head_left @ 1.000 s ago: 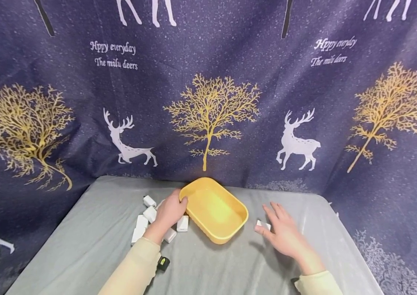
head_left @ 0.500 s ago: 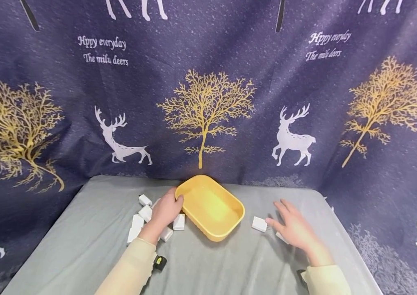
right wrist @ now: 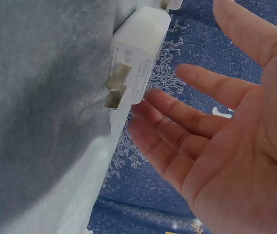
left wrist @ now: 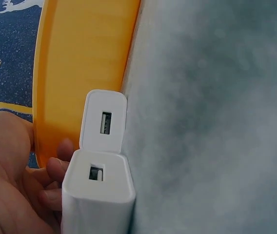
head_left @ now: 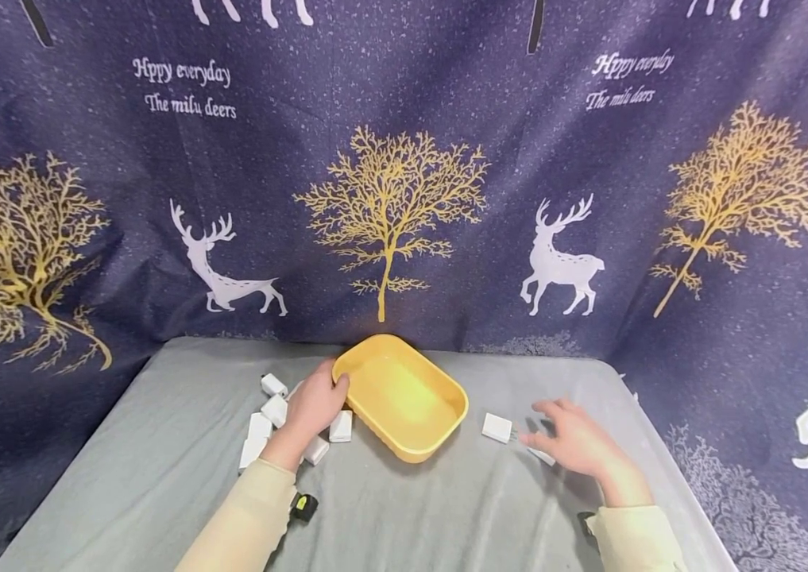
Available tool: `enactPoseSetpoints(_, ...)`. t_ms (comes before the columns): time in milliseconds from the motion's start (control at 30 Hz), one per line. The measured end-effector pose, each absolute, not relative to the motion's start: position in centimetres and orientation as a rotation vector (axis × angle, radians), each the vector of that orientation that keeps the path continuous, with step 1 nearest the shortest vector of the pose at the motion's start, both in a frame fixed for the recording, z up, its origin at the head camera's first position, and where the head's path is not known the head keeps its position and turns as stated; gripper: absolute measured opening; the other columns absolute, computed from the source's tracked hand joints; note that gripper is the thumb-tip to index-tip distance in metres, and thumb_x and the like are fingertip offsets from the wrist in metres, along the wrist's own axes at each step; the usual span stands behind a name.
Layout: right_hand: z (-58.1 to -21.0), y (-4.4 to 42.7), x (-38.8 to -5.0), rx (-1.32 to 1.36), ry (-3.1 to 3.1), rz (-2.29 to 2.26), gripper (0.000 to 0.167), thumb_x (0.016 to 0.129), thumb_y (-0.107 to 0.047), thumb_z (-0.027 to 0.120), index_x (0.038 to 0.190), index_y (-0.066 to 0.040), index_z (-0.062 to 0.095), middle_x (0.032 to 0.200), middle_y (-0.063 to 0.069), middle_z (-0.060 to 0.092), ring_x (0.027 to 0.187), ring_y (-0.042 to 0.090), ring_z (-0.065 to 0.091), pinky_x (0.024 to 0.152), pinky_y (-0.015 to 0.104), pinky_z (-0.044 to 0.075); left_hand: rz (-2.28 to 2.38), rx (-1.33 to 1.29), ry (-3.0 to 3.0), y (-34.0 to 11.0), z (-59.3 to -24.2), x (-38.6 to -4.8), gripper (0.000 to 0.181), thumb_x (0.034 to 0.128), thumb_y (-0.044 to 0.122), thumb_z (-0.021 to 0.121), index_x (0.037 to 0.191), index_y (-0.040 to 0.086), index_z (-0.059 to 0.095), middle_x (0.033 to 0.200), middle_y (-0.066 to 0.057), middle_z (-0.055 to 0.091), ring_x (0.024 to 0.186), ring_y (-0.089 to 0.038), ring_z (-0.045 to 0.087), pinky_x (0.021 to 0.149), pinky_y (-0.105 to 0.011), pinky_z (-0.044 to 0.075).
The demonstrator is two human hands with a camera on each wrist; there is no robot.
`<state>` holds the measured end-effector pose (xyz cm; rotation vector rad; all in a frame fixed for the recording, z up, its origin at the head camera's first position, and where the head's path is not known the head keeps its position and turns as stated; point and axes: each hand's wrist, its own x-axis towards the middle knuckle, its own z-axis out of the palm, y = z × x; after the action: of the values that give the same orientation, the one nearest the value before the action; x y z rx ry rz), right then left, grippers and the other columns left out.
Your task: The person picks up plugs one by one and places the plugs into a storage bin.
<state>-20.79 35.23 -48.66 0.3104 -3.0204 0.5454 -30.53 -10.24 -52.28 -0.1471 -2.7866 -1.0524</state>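
My left hand (head_left: 314,405) grips the left rim of a yellow plastic basin (head_left: 404,397), thumb over the edge. Beneath that hand several white USB chargers lie in a loose group; the left wrist view shows two, a nearer charger (left wrist: 98,195) and a farther charger (left wrist: 104,122), their USB ports visible. To the basin's right is a white charger (head_left: 496,427) with its prongs pointing right. My right hand (head_left: 578,445) is just above a second charger (head_left: 541,456), partly hidden by it. In the right wrist view, that hand's fingers are apart around a charger (right wrist: 141,48) with metal prongs.
A grey cloth covers the table (head_left: 404,524). Behind it hangs a dark blue curtain (head_left: 446,95) printed with trees and deer. More chargers (head_left: 257,437) lie at the left, and a black wrist strap (head_left: 303,506) shows at the left sleeve.
My right hand has drawn back rightward from the white charger beside the basin, to the second charger. My left hand stays on the basin's rim. The head view has shifted slightly.
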Motion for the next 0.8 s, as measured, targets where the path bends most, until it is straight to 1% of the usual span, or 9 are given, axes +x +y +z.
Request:
enactPoseSetpoints(200,-48.58,35.17,-20.89,0.312,-3.056,0.548,0.070,0.092,-0.043,0.090,0.138,0.004,0.069,0.122,0.021,0.069,0.109,0.039,0.071,0.100,0.063,0.056,-1.033,-0.138,-2.780,-10.36,-52.51,-30.64,0.039,0.1116,0.034,0.055,0.138,0.008,0.067,0.126,-0.019,0.078,0.111,-0.048,0.075,0.087,-0.066,0.057)
enactPoseSetpoints(333,-48.52,35.02,-20.94,0.296,-3.089,0.573,0.067,0.087,-0.038,0.093,0.134,0.004,0.070,0.109,0.013,0.069,0.094,0.027,0.069,0.090,0.057,0.058,-1.037,-0.144,-2.773,-10.37,-52.63,-30.58,0.037,0.1112,0.034,0.055,0.136,0.008,0.068,0.123,-0.019,0.078,0.109,-0.048,0.075,0.086,-0.066,0.057)
enactPoseSetpoints(433,-48.60,34.94,-21.03,0.290,-3.115,0.602,0.064,0.085,-0.035,0.094,0.130,0.004,0.070,0.101,0.008,0.069,0.087,0.021,0.066,0.085,0.054,0.058,-1.044,-0.155,-2.757,-10.34,-52.61,-30.53,0.037,0.1103,0.033,0.056,0.133,0.007,0.068,0.120,-0.020,0.078,0.107,-0.049,0.075,0.084,-0.066,0.056)
enactPoseSetpoints(500,-48.66,34.91,-21.06,0.291,-3.126,0.618,0.062,0.084,-0.033,0.095,0.128,0.003,0.070,0.101,0.007,0.070,0.087,0.021,0.066,0.086,0.054,0.058,-1.034,-0.154,-2.753,-10.29,-52.58,-30.51,0.037,0.1094,0.032,0.056,0.133,0.006,0.068,0.119,-0.020,0.078,0.106,-0.048,0.076,0.083,-0.067,0.056)
enactPoseSetpoints(667,-48.94,34.92,-21.23,0.318,-3.127,0.593,0.052,0.082,-0.029,0.094,0.119,0.001,0.072,0.103,0.008,0.072,0.093,0.027,0.068,0.091,0.059,0.057,-1.030,-0.135,-2.762,-10.20,-52.40,-30.41,0.037,0.1099,0.032,0.056,0.135,0.007,0.068,0.122,-0.020,0.078,0.108,-0.048,0.075,0.084,-0.068,0.056)
enactPoseSetpoints(800,-49.25,35.01,-21.29,0.326,-3.120,0.579,0.043,0.080,-0.021,0.093,0.112,-0.002,0.073,0.102,0.008,0.071,0.091,0.026,0.068,0.088,0.056,0.058,-1.026,-0.132,-2.780,-10.19,-52.46,-30.38,0.036,0.1119,0.033,0.055,0.135,0.008,0.067,0.122,-0.020,0.078,0.109,-0.048,0.075,0.084,-0.067,0.057)
